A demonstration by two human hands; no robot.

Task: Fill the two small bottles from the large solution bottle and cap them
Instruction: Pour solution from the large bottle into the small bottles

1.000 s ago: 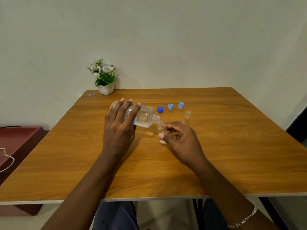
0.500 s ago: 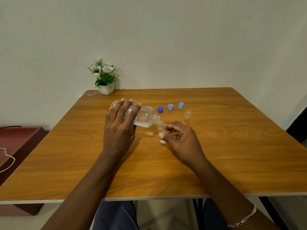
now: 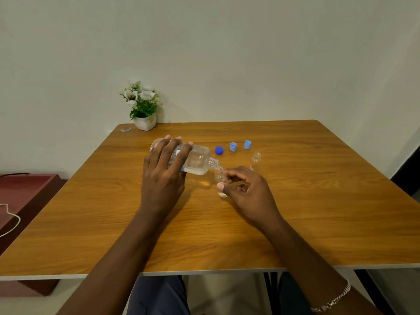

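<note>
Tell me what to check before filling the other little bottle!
1. Left hand grips the big bottle: ok.
2. Right hand pinches the small bottle: ok.
3. Big bottle's mouth meets the small bottle's neck: ok.
4. Small bottle is full enough: cannot tell.
5. Other bottle stands upright and uncapped: ok.
6. A light cap for it lies on the table: ok.
</note>
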